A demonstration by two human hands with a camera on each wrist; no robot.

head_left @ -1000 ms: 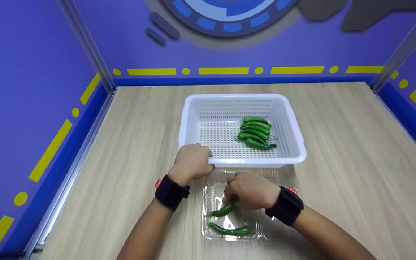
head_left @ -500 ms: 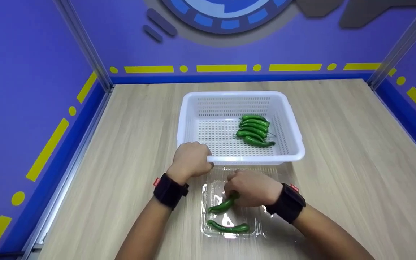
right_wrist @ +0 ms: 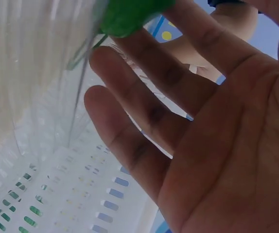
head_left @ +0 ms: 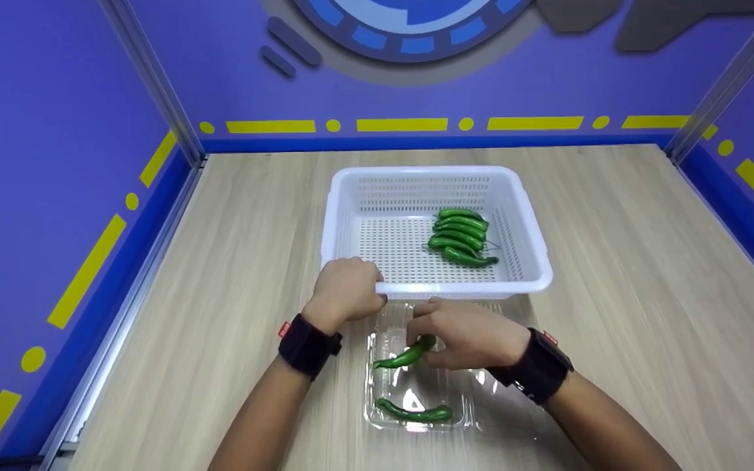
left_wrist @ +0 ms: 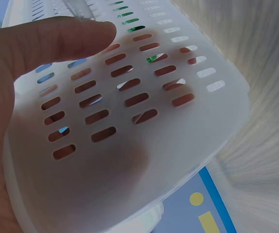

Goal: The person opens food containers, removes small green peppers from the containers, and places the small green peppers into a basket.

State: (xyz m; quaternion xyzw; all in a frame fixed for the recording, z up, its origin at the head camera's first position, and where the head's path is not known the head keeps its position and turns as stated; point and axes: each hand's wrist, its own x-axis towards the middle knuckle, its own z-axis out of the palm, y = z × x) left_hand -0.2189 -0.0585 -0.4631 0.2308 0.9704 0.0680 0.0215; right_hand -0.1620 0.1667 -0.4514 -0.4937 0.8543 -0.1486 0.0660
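Observation:
My left hand (head_left: 347, 288) grips the near-left rim of a white perforated basket (head_left: 527, 281); in the left wrist view the thumb (left_wrist: 66, 41) lies along its slotted wall. Several green chili peppers (head_left: 459, 239) lie side by side at the right inside the basket. My right hand (head_left: 472, 333) pinches one end of a green chili pepper (head_left: 403, 358) over a clear plastic container (head_left: 372, 392). In the right wrist view that pepper (right_wrist: 130, 17) is at the fingertips, while the lower fingers reach out loosely. Another chili pepper (head_left: 414, 412) lies crosswise at the container's near end.
The container sits on a wooden table (head_left: 252, 229) right in front of the basket, partly under its near rim. Blue panels (head_left: 76, 163) with yellow markings stand at the back and both sides.
My right hand has shifted slightly away from me with the chili pepper, widening the gap to the pepper in the container. The left hand stays on the basket rim.

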